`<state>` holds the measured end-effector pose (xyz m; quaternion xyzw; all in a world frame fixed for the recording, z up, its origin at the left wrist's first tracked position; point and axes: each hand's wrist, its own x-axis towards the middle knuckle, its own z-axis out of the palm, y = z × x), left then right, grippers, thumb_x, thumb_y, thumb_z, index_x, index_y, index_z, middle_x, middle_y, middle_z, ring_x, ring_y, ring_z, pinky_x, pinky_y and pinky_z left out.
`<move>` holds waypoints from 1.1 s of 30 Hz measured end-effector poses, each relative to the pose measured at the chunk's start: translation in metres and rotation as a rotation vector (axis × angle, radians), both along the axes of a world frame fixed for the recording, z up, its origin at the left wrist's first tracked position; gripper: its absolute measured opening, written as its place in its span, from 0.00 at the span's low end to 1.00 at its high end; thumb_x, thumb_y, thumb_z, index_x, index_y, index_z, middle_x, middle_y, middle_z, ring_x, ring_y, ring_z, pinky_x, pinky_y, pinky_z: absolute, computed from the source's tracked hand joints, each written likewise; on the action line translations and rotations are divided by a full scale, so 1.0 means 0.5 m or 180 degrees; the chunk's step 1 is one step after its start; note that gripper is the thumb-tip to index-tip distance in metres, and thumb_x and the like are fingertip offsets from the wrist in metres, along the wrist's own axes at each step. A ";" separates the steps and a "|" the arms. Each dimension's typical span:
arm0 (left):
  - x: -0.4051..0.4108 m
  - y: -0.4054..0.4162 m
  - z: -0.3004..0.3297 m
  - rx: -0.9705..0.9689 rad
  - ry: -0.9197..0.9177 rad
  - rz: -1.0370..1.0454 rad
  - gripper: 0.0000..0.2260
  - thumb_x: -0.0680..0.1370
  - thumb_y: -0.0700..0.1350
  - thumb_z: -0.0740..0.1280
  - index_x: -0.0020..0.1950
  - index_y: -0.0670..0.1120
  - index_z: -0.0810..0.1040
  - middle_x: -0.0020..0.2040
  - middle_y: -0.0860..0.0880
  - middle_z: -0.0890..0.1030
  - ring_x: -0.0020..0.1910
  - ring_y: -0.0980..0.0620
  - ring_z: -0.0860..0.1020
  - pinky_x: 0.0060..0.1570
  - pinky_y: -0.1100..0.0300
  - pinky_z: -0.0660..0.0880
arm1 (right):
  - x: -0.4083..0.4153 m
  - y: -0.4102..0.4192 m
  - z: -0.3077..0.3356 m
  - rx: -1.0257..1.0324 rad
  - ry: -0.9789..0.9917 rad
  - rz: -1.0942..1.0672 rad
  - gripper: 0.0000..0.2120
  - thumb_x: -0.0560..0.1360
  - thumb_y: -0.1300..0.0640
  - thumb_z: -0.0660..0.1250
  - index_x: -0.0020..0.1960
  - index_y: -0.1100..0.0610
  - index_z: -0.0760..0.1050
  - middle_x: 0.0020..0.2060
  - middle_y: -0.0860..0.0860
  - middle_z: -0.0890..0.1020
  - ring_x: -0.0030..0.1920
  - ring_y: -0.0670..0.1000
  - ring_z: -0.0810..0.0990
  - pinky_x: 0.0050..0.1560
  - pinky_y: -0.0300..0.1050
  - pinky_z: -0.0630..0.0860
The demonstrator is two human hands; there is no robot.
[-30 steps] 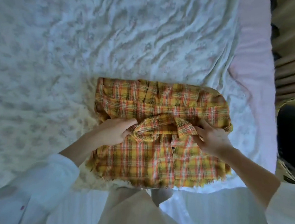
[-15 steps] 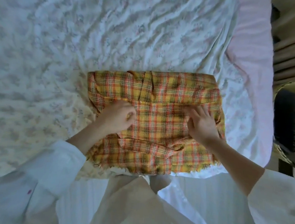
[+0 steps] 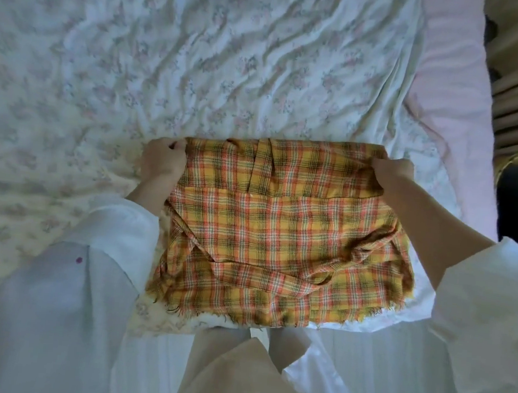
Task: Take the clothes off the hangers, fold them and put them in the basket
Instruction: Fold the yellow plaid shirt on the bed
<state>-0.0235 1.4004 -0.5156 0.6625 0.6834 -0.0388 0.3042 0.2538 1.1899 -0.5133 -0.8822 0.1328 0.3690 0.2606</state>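
Left hand [image 3: 162, 161] and right hand [image 3: 391, 173] each pinch a far corner of the plaid shirt [image 3: 282, 242] | long axis runs left-right on the bed [image 3: 201, 50] | likely fold comes toward the body

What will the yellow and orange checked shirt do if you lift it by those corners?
The yellow and orange checked shirt will probably droop and unfold, since it wrinkles softly. It likely feels light; the left hand and right hand just pinch it. Its frayed hem may shed threads.

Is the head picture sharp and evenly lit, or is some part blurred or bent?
Head view: plaid shirt fairly sharp, its checks readable; light soft and bluish, no glare; bed sheet pattern looks hazy; edges bend from the wide-angle lens.
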 end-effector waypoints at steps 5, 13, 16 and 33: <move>0.012 0.011 0.004 0.0428 -0.0490 0.0898 0.12 0.82 0.47 0.56 0.51 0.42 0.77 0.37 0.50 0.73 0.42 0.49 0.73 0.36 0.59 0.68 | 0.009 0.015 0.004 0.0290 -0.0727 0.0102 0.11 0.79 0.58 0.56 0.59 0.59 0.71 0.44 0.52 0.73 0.45 0.53 0.72 0.39 0.43 0.69; -0.015 0.025 -0.013 -0.0073 -0.0406 0.1690 0.17 0.82 0.46 0.54 0.65 0.39 0.74 0.64 0.40 0.76 0.63 0.41 0.74 0.61 0.52 0.72 | 0.004 0.008 0.000 0.0651 -0.0849 -0.0561 0.08 0.80 0.57 0.55 0.53 0.55 0.72 0.42 0.50 0.74 0.43 0.51 0.72 0.34 0.38 0.67; -0.033 0.031 -0.012 -0.0287 -0.0260 0.1731 0.19 0.82 0.45 0.52 0.67 0.37 0.72 0.66 0.38 0.74 0.65 0.40 0.72 0.65 0.50 0.70 | 0.005 -0.004 -0.014 0.0652 -0.0744 -0.0780 0.07 0.79 0.57 0.55 0.50 0.55 0.72 0.38 0.47 0.74 0.44 0.51 0.72 0.41 0.41 0.69; 0.065 0.048 0.005 -0.1167 0.0768 -0.2643 0.38 0.71 0.61 0.70 0.75 0.51 0.58 0.75 0.47 0.63 0.73 0.45 0.62 0.72 0.43 0.53 | 0.024 0.064 -0.032 -0.1132 -0.0741 0.4649 0.40 0.74 0.52 0.64 0.76 0.46 0.42 0.77 0.47 0.49 0.76 0.52 0.43 0.72 0.66 0.40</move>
